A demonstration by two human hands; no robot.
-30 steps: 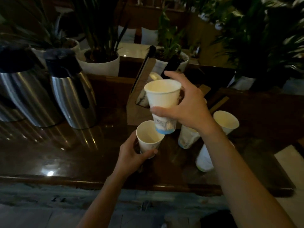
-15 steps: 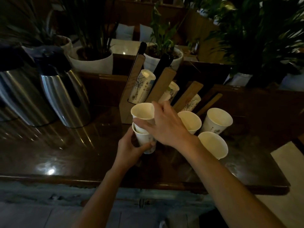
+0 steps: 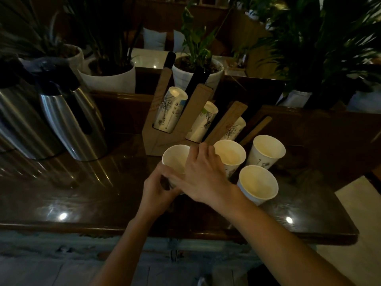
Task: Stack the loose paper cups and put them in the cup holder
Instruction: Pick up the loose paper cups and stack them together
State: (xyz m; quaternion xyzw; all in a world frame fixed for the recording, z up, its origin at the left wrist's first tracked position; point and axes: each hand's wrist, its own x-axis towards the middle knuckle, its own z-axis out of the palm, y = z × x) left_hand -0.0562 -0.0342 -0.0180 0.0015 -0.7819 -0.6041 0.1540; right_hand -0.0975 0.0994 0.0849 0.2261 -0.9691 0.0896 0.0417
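Observation:
A stack of white paper cups stands on the dark wooden counter, one cup pushed down into another. My left hand grips the stack low on its wall. My right hand rests over its right side, fingers curled around the rim. Three loose white cups stand to the right: one just behind my right hand, one further back, one nearest me. The wooden cup holder stands behind, with slanted slots holding sleeves of cups.
Two steel thermos jugs stand at the left of the counter. White plant pots and leafy plants line the ledge behind the cup holder. The counter's front edge runs just below my wrists.
My right hand brought a raised cup down and pushed it fully into the cup held by my left hand. The view shifted, so the three loose cups stand in plain sight.

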